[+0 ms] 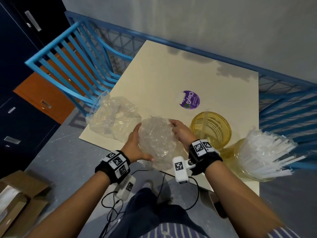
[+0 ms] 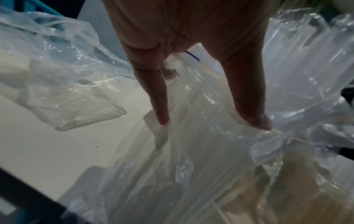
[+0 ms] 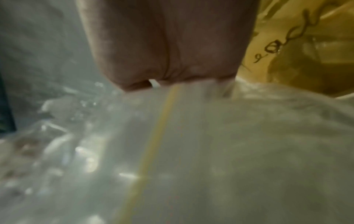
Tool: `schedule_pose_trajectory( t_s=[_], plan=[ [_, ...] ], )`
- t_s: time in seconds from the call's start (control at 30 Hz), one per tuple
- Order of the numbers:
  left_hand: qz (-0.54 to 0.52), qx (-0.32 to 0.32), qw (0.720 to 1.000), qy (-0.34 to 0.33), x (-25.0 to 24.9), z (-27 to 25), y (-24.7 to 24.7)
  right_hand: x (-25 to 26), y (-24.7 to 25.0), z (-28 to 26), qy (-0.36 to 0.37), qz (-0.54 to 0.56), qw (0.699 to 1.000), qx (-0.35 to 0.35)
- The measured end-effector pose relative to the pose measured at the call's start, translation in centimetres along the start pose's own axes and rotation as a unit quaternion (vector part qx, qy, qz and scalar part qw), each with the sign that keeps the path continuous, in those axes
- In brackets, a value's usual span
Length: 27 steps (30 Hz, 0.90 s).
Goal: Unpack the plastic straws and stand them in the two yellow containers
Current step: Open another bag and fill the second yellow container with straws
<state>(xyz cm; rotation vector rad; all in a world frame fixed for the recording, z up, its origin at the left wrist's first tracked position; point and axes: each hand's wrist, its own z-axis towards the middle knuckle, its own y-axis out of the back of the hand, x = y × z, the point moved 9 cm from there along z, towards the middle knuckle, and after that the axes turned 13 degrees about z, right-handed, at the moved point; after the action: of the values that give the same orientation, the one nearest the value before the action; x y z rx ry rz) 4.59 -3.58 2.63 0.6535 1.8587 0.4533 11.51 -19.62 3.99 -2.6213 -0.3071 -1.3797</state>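
A round bundle of clear straws in crinkly plastic wrap point(image 1: 157, 140) point(image 2: 191, 151) point(image 3: 210, 151) is held between both hands over the table's near edge. My left hand point(image 1: 142, 143) point(image 2: 210, 121) presses against its left side with straight fingers, the thumb lying along the near underside. My right hand point(image 1: 178, 129) point(image 3: 168, 60) grips the wrap at the top right with curled fingers. To the right stands a yellow container point(image 1: 211, 129) with one straw in it. A second yellow container point(image 1: 240, 162) at the near right corner is packed with clear straws point(image 1: 265, 152) that fan outward.
An empty crumpled plastic bag point(image 1: 113, 121) point(image 2: 67, 91) lies at the left edge of the cream table point(image 1: 163, 74). There is a purple round sticker point(image 1: 189, 99) mid-table. A blue chair point(image 1: 73, 66) stands left, blue mesh railing point(image 1: 283, 103) right, and a cardboard box point(image 1: 18, 194) on the floor.
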Motion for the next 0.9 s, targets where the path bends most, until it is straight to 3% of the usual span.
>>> schedule_pose_trajectory(
  t_s=[0.1,0.3,0.37,0.5,0.73,0.9],
  plan=[
    [-0.039,-0.016,0.999,-0.023,-0.1,-0.1,0.4,0.5,0.8,-0.7,0.068,-0.034,0.997,-0.012],
    [-0.102,-0.065,0.991,-0.059,-0.7,-0.5,0.6,1.2,2.3,-3.2,0.173,0.061,0.983,-0.028],
    [-0.098,-0.106,0.989,-0.042,-0.3,-0.3,0.8,1.1,2.4,-3.4,0.196,-0.001,0.979,-0.057],
    [-0.107,-0.141,0.984,-0.026,0.2,0.3,0.7,-0.5,2.4,-3.5,0.187,-0.077,0.977,-0.060],
    [-0.161,-0.101,0.981,-0.022,1.2,0.1,-1.2,-2.0,3.5,-2.3,0.168,-0.012,0.979,-0.118],
    [-0.168,-0.125,0.978,-0.021,1.7,0.5,-0.8,-1.2,1.7,-1.9,0.176,-0.150,0.970,-0.077]
  ],
)
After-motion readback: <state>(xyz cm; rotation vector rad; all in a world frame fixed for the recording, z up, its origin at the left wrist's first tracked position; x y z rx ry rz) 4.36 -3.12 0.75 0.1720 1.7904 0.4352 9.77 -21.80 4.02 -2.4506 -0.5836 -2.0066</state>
